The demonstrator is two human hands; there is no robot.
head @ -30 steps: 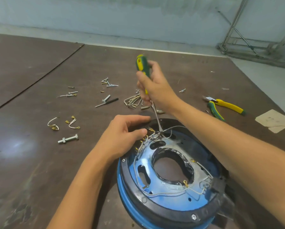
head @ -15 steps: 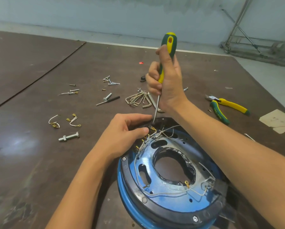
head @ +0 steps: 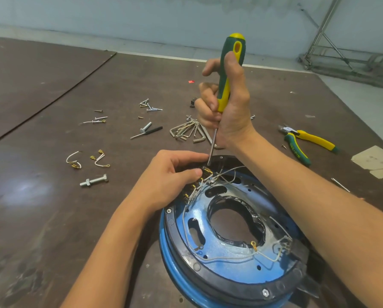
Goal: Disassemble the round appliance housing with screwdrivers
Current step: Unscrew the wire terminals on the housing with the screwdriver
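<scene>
Two bare hands meet at the far-left rim of the round blue metal housing with a black plastic ring [head: 230, 278], which sits at the near edge of the dark brown board worktop [head: 41, 218], right of the middle. The right hand [head: 228, 112] is clenched around the green-and-yellow-handled screwdriver [head: 230, 70], thumb laid up along the handle, holding it nearly upright with its handle tilted slightly to the right. Its steel shaft runs down out of the fist and the tip meets the housing's far rim, just beside a cluster of brass terminals [head: 205, 172]. The left hand [head: 170, 174] lies over that same part of the rim, grasping the housing, with the forefinger stretched toward the shaft and the thumb tip against the terminals. Thin white wires [head: 230, 258] loop across the blue face around its central opening.

Beyond the hands, towards the middle of the worktop, lies a fanned set of steel hex keys [head: 186, 132], partly hidden by the right hand. Loose screws [head: 149, 105] are scattered farther back. To the left lie short white wire pieces with brass ends [head: 75, 161] and a silver bolt with a nut [head: 94, 181]. Yellow-and-green pliers [head: 306, 141] rest near the right edge, well apart from the housing.
</scene>
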